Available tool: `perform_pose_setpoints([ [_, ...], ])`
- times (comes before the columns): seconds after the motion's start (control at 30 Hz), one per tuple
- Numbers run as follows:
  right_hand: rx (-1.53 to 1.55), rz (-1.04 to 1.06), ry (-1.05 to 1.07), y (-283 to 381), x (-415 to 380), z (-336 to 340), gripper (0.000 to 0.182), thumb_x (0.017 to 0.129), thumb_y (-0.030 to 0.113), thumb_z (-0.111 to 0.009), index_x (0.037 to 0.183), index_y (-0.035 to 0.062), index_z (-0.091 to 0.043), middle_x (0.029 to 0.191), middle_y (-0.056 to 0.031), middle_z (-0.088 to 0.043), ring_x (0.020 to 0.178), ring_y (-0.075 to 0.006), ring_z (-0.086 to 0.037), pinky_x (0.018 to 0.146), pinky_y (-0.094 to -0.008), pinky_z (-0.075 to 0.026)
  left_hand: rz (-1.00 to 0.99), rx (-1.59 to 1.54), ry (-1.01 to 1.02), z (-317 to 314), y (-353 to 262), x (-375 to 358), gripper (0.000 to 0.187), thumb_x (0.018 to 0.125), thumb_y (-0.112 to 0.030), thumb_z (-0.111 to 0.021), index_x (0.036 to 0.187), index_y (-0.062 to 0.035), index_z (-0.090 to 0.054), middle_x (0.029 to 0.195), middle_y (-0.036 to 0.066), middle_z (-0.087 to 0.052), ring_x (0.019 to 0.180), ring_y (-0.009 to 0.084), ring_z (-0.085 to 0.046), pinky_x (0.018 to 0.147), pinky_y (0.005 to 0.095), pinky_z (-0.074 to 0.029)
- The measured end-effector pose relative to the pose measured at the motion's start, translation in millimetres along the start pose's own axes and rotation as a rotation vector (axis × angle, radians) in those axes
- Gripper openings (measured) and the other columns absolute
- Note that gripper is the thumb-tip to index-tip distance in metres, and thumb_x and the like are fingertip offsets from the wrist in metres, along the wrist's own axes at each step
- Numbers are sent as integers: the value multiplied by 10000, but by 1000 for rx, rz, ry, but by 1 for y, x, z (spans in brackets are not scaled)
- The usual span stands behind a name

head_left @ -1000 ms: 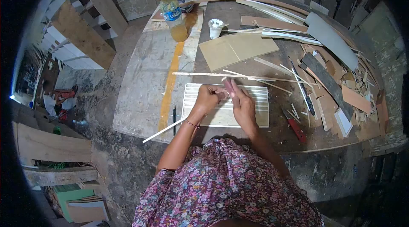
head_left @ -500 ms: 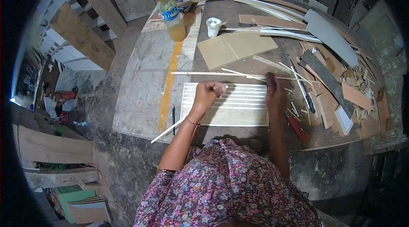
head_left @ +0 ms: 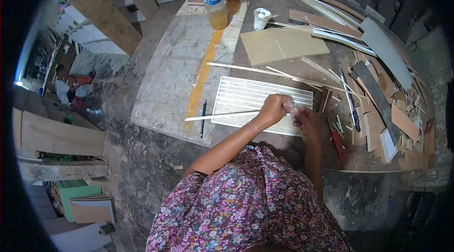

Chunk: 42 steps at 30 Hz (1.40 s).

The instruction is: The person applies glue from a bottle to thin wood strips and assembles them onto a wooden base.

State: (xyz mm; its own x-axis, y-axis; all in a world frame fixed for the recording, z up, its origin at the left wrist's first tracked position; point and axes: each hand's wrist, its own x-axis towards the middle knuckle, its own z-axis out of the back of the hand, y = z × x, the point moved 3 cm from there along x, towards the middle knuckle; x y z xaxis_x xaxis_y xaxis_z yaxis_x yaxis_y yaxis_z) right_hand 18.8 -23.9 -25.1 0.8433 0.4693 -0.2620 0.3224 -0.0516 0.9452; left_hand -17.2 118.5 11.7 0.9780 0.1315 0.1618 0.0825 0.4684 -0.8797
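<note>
My left hand is closed round a thin pale wood strip, whose free end points left past the pencil. My right hand is at the strip's right end, its fingertips pinched together close to my left fingers; what they hold is too small to make out. Both hands are over the right part of a pale slatted panel, which lies flat on the table with thin parallel strips across its upper part.
A bottle of amber liquid and a white cup stand at the back. A tan board lies beyond the panel. Red-handled tool, dark-handled blade and wood offcuts lie right. A person sits far left.
My hands have come together at the strip's right end, my right hand moving in from the panel's right edge. The view has shifted, so the table appears farther right and higher.
</note>
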Motion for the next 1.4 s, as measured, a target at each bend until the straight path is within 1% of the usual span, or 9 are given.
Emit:
perform_pose_setpoints([
  [0.1, 22, -14, -72, -4, 2, 21, 156, 796, 181, -585, 803, 26, -565, 648, -13, -549, 521, -79, -492, 478, -205, -420, -164, 141, -9, -7, -9, -3, 172, 681, -128, -673, 804, -14, -635, 714, 173, -607, 678, 265, -610, 612, 333, -465],
  [0.13, 3, -18, -142, -3, -1, 30, 155, 788, 167, -592, 794, 14, -567, 644, -21, -546, 515, -86, -488, 474, -210, -417, -143, 199, -16, -8, -13, -8, 277, 697, -162, -650, 938, -31, -611, 886, 173, -603, 834, 320, -576, 714, 353, -457],
  [0.23, 50, -27, -257, -5, -2, 63, 143, 781, 148, -599, 771, 9, -565, 633, -27, -534, 496, -93, -471, 455, -213, -401, -355, 368, -149, 1, -18, -23, 384, 670, -170, -634, 984, 39, -562, 1043, 178, -555, 958, 320, -524, 826, 372, -402],
  [0.27, 84, -31, -283, -8, -2, 74, 139, 782, 146, -598, 763, 13, -564, 629, -27, -530, 489, -92, -465, 447, -211, -396, -334, 412, -105, 2, -13, -32, 400, 700, -159, -606, 1036, 45, -533, 1183, 169, -466, 1081, 308, -445, 919, 394, -322],
  [0.5, -29, -70, -386, -29, -2, 108, 144, 802, 170, -579, 738, 45, -546, 613, -16, -522, 479, -83, -466, 427, -204, -388, -276, 657, -132, 11, 30, -70, 484, 755, -186, -571, 1200, -59, -429, 1281, 119, -380, 1189, 298, -344, 978, 441, -242],
  [0.63, -155, -82, -384, -40, 6, 99, 147, 807, 176, -572, 723, 66, -520, 589, 7, -507, 456, -72, -459, 429, -201, -406, -242, 675, -66, 9, 44, -79, 522, 757, -273, -562, 1187, -6, -431, 1325, 128, -315, 1228, 303, -273, 1001, 459, -197],
  [0.77, -270, -47, -412, -50, 9, 101, 221, 800, 217, -579, 699, 21, -558, 561, -7, -490, 474, -91, -428, 455, -243, -337, -210, 675, -35, 7, 49, -84, 540, 765, -299, -550, 1200, -7, -417, 1333, 125, -301, 1232, 308, -265, 1006, 472, -183],
  [1.07, -303, -7, -426, -33, 0, 79, 220, 795, 205, -588, 659, 40, -534, 527, 1, -471, 422, -82, -420, 402, -227, -343, -174, 691, 4, 8, 57, -90, 547, 782, -321, -527, 1222, -21, -399, 1336, 128, -294, 1238, 314, -253, 1005, 487, -169],
  [1.4, -792, 99, -518, -8, -19, 63, 234, 744, 238, -614, 711, 6, -622, 574, -65, -565, 504, -153, -529, 499, -282, -404, -153, 655, 6, 9, 59, -91, 496, 801, -285, -524, 1206, -17, -421, 1338, 127, -294, 1239, 325, -249, 998, 499, -167],
])
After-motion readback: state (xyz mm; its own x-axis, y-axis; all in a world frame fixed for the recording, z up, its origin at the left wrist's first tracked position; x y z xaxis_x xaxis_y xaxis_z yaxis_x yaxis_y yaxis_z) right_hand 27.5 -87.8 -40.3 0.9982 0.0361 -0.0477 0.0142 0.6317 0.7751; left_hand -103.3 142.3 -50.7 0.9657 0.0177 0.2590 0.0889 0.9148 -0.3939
